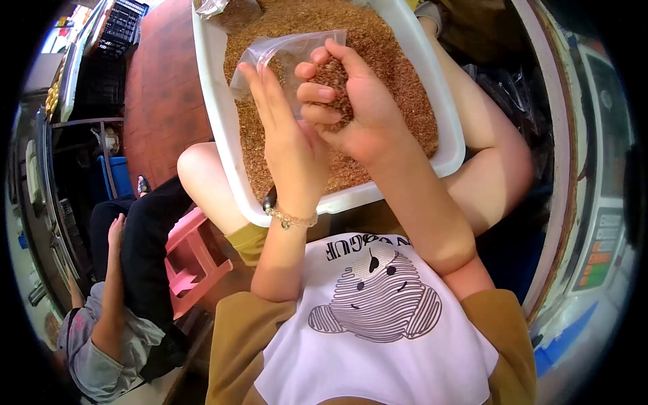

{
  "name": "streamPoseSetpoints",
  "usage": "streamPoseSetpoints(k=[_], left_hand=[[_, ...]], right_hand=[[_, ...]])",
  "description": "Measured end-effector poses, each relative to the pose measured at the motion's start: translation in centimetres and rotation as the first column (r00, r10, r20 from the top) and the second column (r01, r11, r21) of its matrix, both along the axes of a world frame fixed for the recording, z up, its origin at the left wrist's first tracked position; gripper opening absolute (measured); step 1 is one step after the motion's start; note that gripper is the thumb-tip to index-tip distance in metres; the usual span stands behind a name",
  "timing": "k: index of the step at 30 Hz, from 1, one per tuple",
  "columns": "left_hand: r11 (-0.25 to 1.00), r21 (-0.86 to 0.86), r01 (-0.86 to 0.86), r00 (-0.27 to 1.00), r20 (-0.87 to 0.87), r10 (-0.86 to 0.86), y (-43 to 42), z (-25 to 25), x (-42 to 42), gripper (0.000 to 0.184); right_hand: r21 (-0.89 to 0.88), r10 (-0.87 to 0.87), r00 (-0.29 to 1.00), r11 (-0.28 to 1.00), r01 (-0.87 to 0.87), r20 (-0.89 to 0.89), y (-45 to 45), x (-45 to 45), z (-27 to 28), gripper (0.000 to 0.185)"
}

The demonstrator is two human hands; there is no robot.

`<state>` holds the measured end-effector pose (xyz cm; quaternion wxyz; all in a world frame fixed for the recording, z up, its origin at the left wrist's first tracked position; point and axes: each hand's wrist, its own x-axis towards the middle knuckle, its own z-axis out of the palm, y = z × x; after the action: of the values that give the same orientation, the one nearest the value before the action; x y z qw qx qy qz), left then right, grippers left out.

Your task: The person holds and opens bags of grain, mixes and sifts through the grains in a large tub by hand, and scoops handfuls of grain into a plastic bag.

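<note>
A white plastic tub point(214, 88) lies across the wearer's lap, filled with loose reddish-brown grains point(405, 108) whose exact kind I cannot make out. My right hand point(371, 101) is cupped palm up, its fingers curled around a handful of these grains point(335, 88). Beside it, my left hand point(287, 135) has its fingers stretched upward against a clear plastic bag point(283, 48), holding the bag over the tub. My left thumb is mostly hidden behind the right hand. Some grains show through the bag's film, but whether they are inside it is unclear.
Another clear bag point(229, 13) rests at the tub's far left corner. A pink plastic stool point(192, 263) stands left, near a seated person in a grey shirt point(111, 337). Black crates point(121, 27) are at the upper left. A weighing scale point(601, 243) shows at right.
</note>
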<state>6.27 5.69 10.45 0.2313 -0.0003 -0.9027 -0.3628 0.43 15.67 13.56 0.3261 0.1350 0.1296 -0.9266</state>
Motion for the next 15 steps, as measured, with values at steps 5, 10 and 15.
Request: streamPoseSetpoints(k=[5, 10, 15], left_hand=[[0.996, 0.085, 0.02, 0.999, 0.036, -0.023, 0.1, 0.6, 0.5, 0.089], [0.993, 0.109, 0.039, 0.999, 0.001, -0.04, -0.2, 0.5, 0.8, 0.09], [0.999, 0.034, 0.027, 0.999, 0.017, -0.027, -0.6, 0.1, 1.0, 0.085]], right_hand=[[0.001, -0.158, 0.987, 0.987, 0.158, 0.037, -2.0, 0.0, -1.8, 0.029], [0.133, -0.247, 0.954, 0.965, 0.227, 0.167, -2.4, -0.2, -0.5, 0.04], [0.212, -0.2, 0.961, 0.964, 0.158, 0.19, -2.4, -0.2, 0.3, 0.061]])
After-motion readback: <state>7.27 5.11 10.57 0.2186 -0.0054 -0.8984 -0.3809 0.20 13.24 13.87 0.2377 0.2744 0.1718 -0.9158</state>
